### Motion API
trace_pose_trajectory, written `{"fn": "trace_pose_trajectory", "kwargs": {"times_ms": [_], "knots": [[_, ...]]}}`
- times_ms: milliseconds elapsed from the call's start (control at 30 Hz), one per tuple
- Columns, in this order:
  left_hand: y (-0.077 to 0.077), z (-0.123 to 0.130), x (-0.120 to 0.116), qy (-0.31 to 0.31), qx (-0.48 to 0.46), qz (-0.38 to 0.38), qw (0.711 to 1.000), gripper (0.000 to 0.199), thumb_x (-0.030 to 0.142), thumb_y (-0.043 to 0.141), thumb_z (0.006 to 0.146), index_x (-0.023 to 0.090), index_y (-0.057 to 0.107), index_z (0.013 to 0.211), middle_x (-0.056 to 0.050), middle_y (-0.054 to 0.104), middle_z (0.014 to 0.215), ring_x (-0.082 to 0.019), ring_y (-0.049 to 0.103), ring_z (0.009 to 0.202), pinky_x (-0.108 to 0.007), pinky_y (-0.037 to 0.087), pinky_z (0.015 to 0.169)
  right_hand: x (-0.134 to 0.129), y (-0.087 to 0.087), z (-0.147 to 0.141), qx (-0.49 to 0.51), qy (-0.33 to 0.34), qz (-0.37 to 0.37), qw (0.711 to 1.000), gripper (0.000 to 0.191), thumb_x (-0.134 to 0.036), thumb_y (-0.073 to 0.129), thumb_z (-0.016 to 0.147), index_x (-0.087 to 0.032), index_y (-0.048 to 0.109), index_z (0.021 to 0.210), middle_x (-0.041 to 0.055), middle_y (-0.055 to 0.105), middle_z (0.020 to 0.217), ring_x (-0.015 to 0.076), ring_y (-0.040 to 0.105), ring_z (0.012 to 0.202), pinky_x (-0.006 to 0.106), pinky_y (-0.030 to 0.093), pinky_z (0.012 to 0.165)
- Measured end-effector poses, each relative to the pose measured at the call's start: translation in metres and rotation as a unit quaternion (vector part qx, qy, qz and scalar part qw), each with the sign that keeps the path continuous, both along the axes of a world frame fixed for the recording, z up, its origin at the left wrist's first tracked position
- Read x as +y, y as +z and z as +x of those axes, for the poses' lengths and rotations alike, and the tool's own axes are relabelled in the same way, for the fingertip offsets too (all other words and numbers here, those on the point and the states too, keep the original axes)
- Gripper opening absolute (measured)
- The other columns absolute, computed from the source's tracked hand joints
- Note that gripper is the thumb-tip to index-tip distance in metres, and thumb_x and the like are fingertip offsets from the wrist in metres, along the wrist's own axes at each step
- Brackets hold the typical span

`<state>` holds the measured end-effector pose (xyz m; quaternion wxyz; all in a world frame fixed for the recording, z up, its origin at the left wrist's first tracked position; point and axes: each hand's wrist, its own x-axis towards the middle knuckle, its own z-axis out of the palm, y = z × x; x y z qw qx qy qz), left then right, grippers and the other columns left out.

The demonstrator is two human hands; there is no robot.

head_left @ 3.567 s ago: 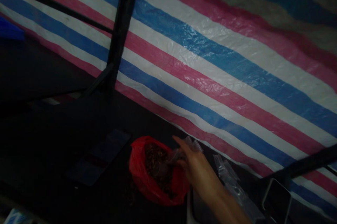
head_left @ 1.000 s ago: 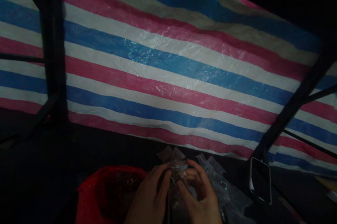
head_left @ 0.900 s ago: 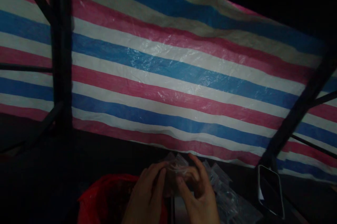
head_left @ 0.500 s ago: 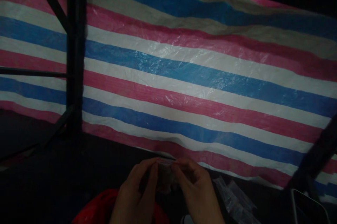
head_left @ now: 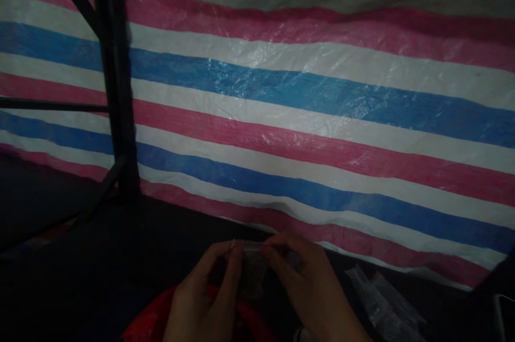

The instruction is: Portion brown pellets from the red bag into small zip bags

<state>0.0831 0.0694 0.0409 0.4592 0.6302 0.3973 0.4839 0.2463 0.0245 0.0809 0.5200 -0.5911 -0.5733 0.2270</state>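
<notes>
A small clear zip bag [head_left: 253, 272] hangs between my two hands at the bottom middle, its top edge stretched level. My left hand [head_left: 209, 288] pinches the left end of that edge between thumb and forefinger. At the other end, my right hand [head_left: 303, 277] grips it the same way. Whatever is inside the bag is too dark to make out. Under my left hand lies a red plastic bag [head_left: 147, 318], partly covered by the wrist. Several clear plastic bags [head_left: 382, 302] lie in a loose pile to the right of my right hand.
A red, white and blue striped tarp [head_left: 301, 143] hangs as a wall ahead. To the left stands a dark metal frame post [head_left: 118, 79] with braces. A dark device with a pale rim [head_left: 501, 315] shows at the lower right edge. The surface below is very dark.
The view has tilted and shifted slightly left, so the bag pile and the pale-rimmed device sit further right. My right hand has moved a little; both hands still pinch the small bag's top edge.
</notes>
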Motion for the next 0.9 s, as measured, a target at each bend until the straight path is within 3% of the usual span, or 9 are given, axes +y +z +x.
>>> {"fn": "trace_pose_trajectory", "kwargs": {"times_ms": [333, 567, 700, 900], "knots": [[0.021, 0.003, -0.007, 0.053, -0.061, -0.035, 0.996, 0.035, 0.058, 0.066, 0.077, 0.025, 0.079, 0.084, -0.004, 0.084, 0.08, -0.026, 0.082, 0.073, -0.025, 0.065, 0.06, -0.005, 0.006, -0.005, -0.019, 0.001, -0.001, 1.0, 0.015, -0.03, 0.066, 0.094, -0.025, 0.078, 0.088, -0.0005, 0.078, 0.088, 0.0171, 0.073, 0.083, 0.023, 0.053, 0.074], [0.006, 0.005, -0.008, 0.025, -0.034, -0.06, 0.997, 0.044, 0.062, 0.067, 0.087, 0.025, 0.078, 0.105, -0.005, 0.086, 0.096, -0.023, 0.081, 0.072, -0.025, 0.064, 0.059, -0.006, 0.004, -0.008, -0.051, -0.02, 0.011, 0.998, 0.013, -0.026, 0.063, 0.094, -0.024, 0.075, 0.089, -0.0002, 0.076, 0.084, 0.0169, 0.071, 0.078, 0.024, 0.052, 0.07], [0.006, 0.005, -0.013, 0.027, -0.057, -0.04, 0.997, 0.038, 0.059, 0.067, 0.087, 0.024, 0.079, 0.097, -0.004, 0.085, 0.089, -0.023, 0.081, 0.072, -0.025, 0.065, 0.063, -0.008, 0.005, -0.007, -0.046, 0.004, 0.011, 0.999, 0.014, -0.027, 0.064, 0.095, -0.026, 0.077, 0.095, 0.0002, 0.078, 0.092, 0.0174, 0.073, 0.086, 0.025, 0.055, 0.078], [0.011, 0.008, -0.013, -0.005, -0.1, -0.05, 0.994, 0.032, 0.054, 0.068, 0.086, 0.025, 0.081, 0.094, -0.004, 0.085, 0.092, -0.023, 0.082, 0.078, -0.026, 0.066, 0.067, -0.009, 0.002, -0.008, -0.072, -0.006, 0.012, 0.997, 0.016, -0.03, 0.062, 0.098, -0.028, 0.078, 0.099, -0.0006, 0.077, 0.09, 0.0164, 0.07, 0.08, 0.025, 0.053, 0.072]]}}
